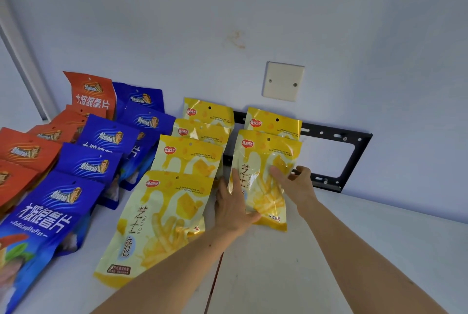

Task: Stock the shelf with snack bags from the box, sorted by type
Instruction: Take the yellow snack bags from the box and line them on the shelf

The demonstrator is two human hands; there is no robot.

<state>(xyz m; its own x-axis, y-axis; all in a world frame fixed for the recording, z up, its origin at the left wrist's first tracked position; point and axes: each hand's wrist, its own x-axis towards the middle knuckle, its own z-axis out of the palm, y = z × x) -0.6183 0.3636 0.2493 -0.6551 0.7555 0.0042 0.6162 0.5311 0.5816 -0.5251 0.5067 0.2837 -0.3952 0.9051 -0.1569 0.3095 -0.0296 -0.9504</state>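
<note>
I see both hands on one yellow snack bag, which stands on the white shelf and leans back toward the wall.

Left hand: palm against the bag's lower left edge, thumb straight up along that edge, the other fingers reaching across the bag's lower front. Fingers straight and close together, pressing rather than pinching.

Right hand: grips the bag's right edge near mid-height. Thumb lies on the front face; the remaining fingers curl round behind the edge, mostly hidden by the bag.

Just behind the held bag, past the right fingertips, a second yellow bag stands upright. Left of the left thumb, a row of four yellow bags runs front to back, the nearest one just beside the left wrist. Further left of that, blue bags in a row, then orange bags at the far left edge.

Behind the right fingers, a black metal bracket is fixed to the wall. Above it sits a cream blank wall plate.
</note>
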